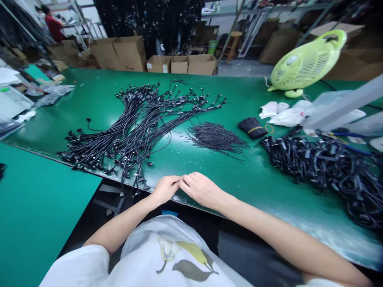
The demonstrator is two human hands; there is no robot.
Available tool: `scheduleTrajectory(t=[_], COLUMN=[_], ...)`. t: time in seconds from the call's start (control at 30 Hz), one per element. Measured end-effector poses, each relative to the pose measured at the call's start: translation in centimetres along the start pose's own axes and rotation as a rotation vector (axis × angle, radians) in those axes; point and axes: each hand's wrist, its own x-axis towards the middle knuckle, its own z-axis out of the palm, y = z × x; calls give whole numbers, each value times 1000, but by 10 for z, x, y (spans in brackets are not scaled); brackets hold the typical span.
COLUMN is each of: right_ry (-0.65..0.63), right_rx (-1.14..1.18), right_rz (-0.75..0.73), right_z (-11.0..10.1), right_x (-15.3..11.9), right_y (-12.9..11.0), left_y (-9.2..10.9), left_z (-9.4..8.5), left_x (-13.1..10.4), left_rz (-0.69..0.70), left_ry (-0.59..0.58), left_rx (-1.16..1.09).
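My left hand (166, 189) and my right hand (199, 189) meet at the fingertips over the near edge of the green table (191, 221). The fingers of both are closed in a pinch; whatever they hold, if anything, is too small to make out. Beyond my left hand, a large spread of straight black cables (128, 127) with connectors reaches over the table edge. Past my right hand lies a loose pile of thin black ties (217, 137). A banded bundle of black ties (253, 127) lies to its right, beside a yellow rubber band (269, 128).
Coiled black cables (323, 167) are heaped on the right. Behind them are white plastic bags (289, 116), a grey pole (347, 103) and a green fan (305, 65). Cardboard boxes (128, 54) line the far edge. A person (54, 26) is at the far left.
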Motion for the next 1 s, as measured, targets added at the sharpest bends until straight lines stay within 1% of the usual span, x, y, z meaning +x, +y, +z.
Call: scheduleTrajectory(t=[0.13, 0.2, 0.27, 0.37, 0.53, 0.7, 0.77, 0.87, 0.93, 1.0], right_ry=[-134, -173, -199, -225, -268, -258, -246, -225, -205, -185], right_rx=[-118, -179, -225, -273, -310, -265, -233, -185, -141, -100], right_rz=[-158, -189, -189, -176, -144, -242, -252, -191, -92, 38], right_z=[-7, -9, -9, -5, 5, 9, 10, 15, 21, 28], right_x=[4, 5, 5, 4, 1, -1, -2, -2, -1, 3], right_y=[-7, -11, -15, -16, -15, -14, -13, -5, 4, 12], left_y=[-11, -16, -19, -19, -13, -15, -16, -13, -9, -5], left_z=[5, 10, 14, 16, 10, 9, 11, 13, 13, 12], left_x=[-1, 1, 3, 6, 9, 13, 14, 16, 18, 21], left_rz=[-101, -115, -127, -134, -143, -155, -159, -152, -140, -125], left_ry=[-54, -74, -91, -92, -62, -106, -110, -74, -41, -21], left_rx=[-50, -58, -64, -64, -24, -45, -71, -124, -174, -221])
